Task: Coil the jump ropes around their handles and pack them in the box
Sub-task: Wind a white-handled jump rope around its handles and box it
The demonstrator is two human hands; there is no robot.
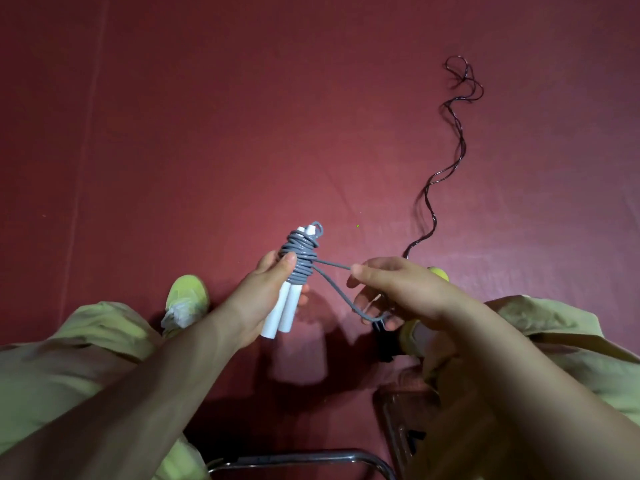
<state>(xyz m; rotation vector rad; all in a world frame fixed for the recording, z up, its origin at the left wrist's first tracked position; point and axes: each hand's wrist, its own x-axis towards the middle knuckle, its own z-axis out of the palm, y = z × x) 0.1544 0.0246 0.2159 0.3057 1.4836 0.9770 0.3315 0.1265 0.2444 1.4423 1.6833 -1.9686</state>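
Note:
My left hand (261, 292) grips two white handles (282, 313) held side by side, with grey rope (300, 259) wound in many turns round their upper half. A short loop of the same grey rope runs out to my right hand (388, 289), which pinches it between thumb and fingers. A second, dark jump rope (450, 157) lies stretched out on the red floor to the right, its far end in a loose tangle. Its dark handles (382, 342) lie on the floor just below my right hand, partly hidden. No box is clearly visible.
I sit with knees apart in pale green trousers (69, 348), yellow-green shoes (187, 296) on the red floor (207, 133). A metal chair frame (298, 457) curves at the bottom edge. A dark transparent object (398, 417) lies under my right forearm.

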